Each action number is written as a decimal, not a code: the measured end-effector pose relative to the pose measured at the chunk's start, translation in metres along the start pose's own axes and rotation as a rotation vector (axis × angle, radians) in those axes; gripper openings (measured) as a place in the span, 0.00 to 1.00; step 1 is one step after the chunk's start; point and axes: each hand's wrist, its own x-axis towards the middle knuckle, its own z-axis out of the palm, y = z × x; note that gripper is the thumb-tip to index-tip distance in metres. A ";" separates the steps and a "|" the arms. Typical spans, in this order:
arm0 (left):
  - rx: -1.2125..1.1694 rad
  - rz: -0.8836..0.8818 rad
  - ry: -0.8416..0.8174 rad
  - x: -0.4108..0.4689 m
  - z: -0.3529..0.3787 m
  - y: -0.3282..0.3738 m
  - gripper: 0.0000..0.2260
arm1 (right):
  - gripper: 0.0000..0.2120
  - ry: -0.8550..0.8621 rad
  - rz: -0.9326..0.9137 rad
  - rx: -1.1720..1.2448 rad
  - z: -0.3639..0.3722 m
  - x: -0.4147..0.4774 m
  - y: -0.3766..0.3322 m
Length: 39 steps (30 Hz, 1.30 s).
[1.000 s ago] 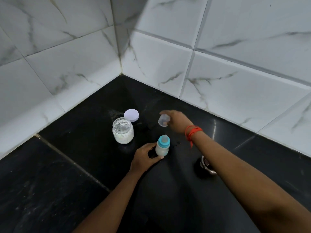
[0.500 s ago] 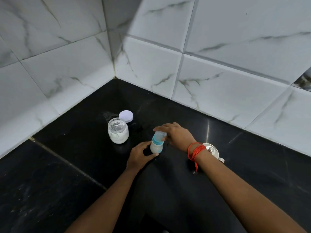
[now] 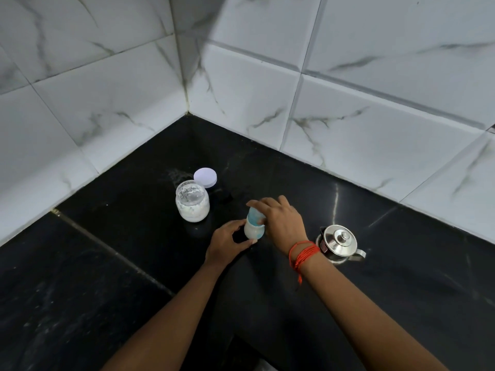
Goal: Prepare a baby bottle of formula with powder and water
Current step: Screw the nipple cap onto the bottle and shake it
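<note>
This looks like a home kitchen, seen at the inner corner of a work surface. A polished black stone countertop (image 3: 112, 269), made of slabs with a thin pale joint line running across it, meets two walls of large glossy white tiles with grey marble veining (image 3: 375, 84) and grey grout. On the stone stand household food things: an open clear glass jar of white powder (image 3: 192, 204) with its round white lid (image 3: 205, 177) lying just behind it, a small stainless-steel kettle with a knobbed lid (image 3: 339, 243), and a small baby bottle with a blue collar (image 3: 254, 227), milky inside.
</note>
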 end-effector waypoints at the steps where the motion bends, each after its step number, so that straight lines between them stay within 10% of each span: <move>1: -0.001 0.004 0.001 0.000 0.000 0.000 0.26 | 0.32 -0.001 -0.004 0.026 0.003 0.001 0.002; 11: 0.033 0.026 -0.036 -0.004 -0.003 0.000 0.23 | 0.29 -0.286 0.006 0.859 0.008 0.020 0.028; 20: 0.417 -0.021 0.122 -0.025 -0.009 -0.002 0.34 | 0.16 0.239 0.417 1.448 -0.014 0.011 0.018; 25: 0.551 -0.087 0.085 -0.039 -0.013 -0.002 0.42 | 0.36 0.191 0.406 1.921 -0.058 0.002 0.011; 32: 0.649 -0.146 0.044 -0.052 -0.013 0.002 0.44 | 0.35 0.062 0.503 2.119 -0.114 -0.020 -0.023; 39: 0.691 -0.152 0.028 -0.049 -0.014 0.001 0.43 | 0.26 0.367 0.332 2.089 -0.180 -0.010 -0.025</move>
